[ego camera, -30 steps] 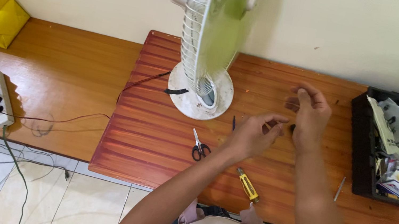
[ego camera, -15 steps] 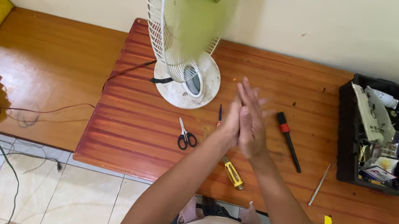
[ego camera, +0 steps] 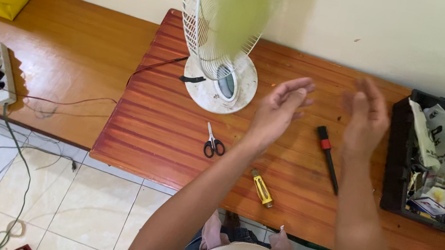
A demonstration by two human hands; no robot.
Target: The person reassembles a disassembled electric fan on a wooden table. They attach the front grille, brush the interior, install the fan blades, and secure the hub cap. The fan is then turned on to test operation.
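Both hands raised over the desk (ego camera: pixel 173 129), left hand (ego camera: pixel 281 107) and right hand (ego camera: pixel 365 116) with fingers spread, empty; nearest thing, black brush (ego camera: pixel 328 157), lies untouched between them, screwdriver (ego camera: pixel 262 188) and scissors (ego camera: pixel 213 142) likewise idle.

Both forearms raised, left hand (ego camera: pixel 278 109) and right hand (ego camera: pixel 365 117) apart, palms facing, fingers loosely spread, holding nothing.
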